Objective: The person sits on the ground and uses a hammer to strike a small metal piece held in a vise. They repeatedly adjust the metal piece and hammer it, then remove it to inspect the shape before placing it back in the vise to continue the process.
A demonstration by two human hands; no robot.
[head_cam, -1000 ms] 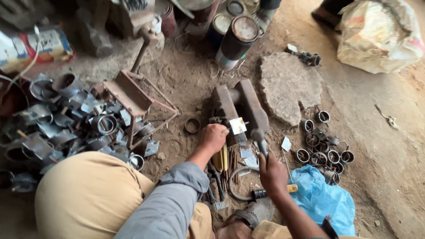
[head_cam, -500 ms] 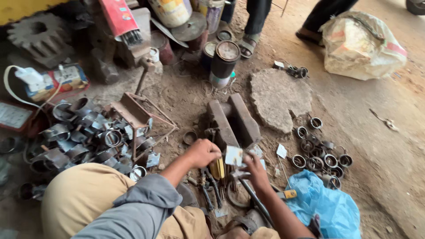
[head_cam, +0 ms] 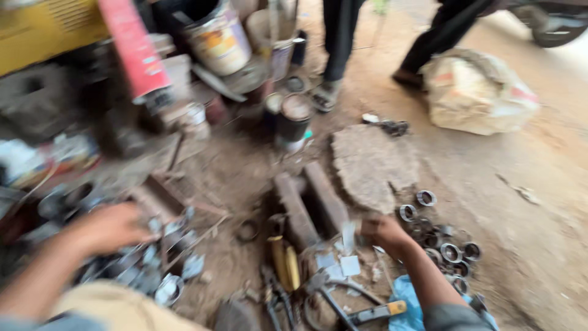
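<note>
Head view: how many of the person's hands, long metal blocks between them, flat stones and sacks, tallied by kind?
Hands: 2, left hand and right hand
Long metal blocks: 2
Flat stone: 1
White sack: 1
Total: 6

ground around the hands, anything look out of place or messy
Nothing looks broken, but it is cluttered. Metal rings lie scattered loose on the dirt beside the right hand, and the left hand reaches into a jumbled heap of metal parts. Motion blur hides finer detail.
</note>
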